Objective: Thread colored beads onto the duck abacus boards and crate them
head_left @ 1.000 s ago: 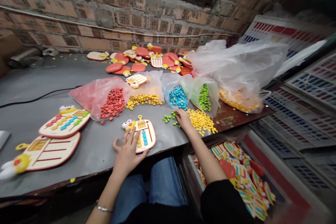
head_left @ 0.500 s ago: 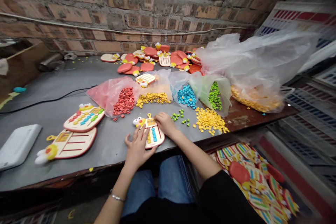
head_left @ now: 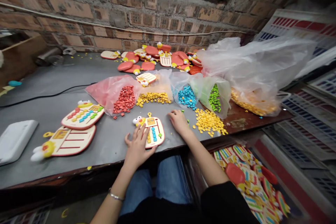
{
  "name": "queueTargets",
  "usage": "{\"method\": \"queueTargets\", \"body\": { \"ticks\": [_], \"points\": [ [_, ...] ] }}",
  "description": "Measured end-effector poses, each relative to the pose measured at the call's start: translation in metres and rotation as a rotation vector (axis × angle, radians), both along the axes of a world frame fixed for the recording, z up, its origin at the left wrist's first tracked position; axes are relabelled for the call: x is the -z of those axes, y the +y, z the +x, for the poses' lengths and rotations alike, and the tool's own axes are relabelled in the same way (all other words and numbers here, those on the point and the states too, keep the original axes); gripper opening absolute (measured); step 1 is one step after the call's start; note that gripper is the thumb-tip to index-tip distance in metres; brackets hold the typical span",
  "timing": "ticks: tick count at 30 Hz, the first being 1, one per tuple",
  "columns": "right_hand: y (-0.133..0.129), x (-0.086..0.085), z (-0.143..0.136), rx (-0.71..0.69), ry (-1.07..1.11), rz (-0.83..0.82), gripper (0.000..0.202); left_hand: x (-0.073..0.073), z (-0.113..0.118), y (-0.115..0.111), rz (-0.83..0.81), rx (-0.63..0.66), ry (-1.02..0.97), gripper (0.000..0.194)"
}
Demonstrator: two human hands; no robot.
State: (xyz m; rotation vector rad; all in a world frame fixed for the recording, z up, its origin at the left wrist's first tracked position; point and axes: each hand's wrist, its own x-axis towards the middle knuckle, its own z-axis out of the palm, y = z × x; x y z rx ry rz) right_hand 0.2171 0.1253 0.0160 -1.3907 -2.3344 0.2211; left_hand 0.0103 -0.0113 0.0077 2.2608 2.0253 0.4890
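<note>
My left hand (head_left: pixel 138 144) grips the left side of a cream toy board (head_left: pixel 158 125) with a red rim and a yellow duck-like head with white bulging eyes. Its thumb is at the near edge, fingers across the face. Blue and yellow beads sit in the board's slots, and one green bead (head_left: pixel 160 135) is in the right slot. Just right of the board, my right hand (head_left: pixel 180 123) is low over the table, fingers bent together, largely covering the loose green beads (head_left: pixel 188 121). What its fingertips hold, if anything, is hidden.
Open bags of red (head_left: pixel 124 100), yellow (head_left: pixel 154 98), blue (head_left: pixel 187 96) and green beads (head_left: pixel 214 98) lie behind the board. Yellow beads (head_left: pixel 210 121) are heaped at right. Two toy boards (head_left: pixel 75 140) overlap at left by a white box (head_left: pixel 18 140). More boards fill a crate (head_left: pixel 301 203) below right.
My right hand has moved off the board, rightward to the loose green beads. A green bead now shows in the board's right slot. My left hand keeps its hold.
</note>
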Motion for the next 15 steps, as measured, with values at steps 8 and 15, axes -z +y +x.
{"method": "queueTargets", "body": {
  "ticks": [8,15],
  "points": [
    [0.002,0.005,-0.020,-0.135,0.423,-0.078,0.011,-0.001,0.001,0.000,0.005,-0.011,-0.005,0.065],
    [-0.008,0.018,-0.053,-0.252,0.260,0.024,0.008,-0.002,0.000,0.000,0.001,0.000,0.000,0.064]
  ]
}}
